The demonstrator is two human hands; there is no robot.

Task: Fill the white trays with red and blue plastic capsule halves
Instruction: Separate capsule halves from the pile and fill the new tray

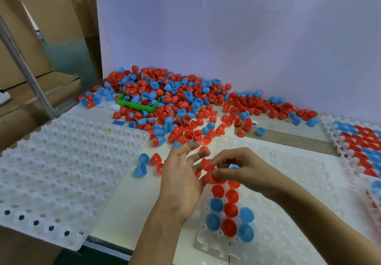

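A light, stiff, slippery red capsule half (210, 177) is pinched by the right hand (243, 170), best taken at its rim, while the left hand (181, 174) is held released.

Left hand (181, 174) splayed; right hand (237, 168) pinching

Crowded back, open middle

I see the capsule-half pile (175, 102) and green bin (138, 105) blocking the rear; bare counter (132, 194) lies open between the two white trays (61, 172) (288, 213).

Two bare forearms here, no sleeves in sight. Left hand (181, 180) and right hand (241, 168): no gloves, rings or watch.
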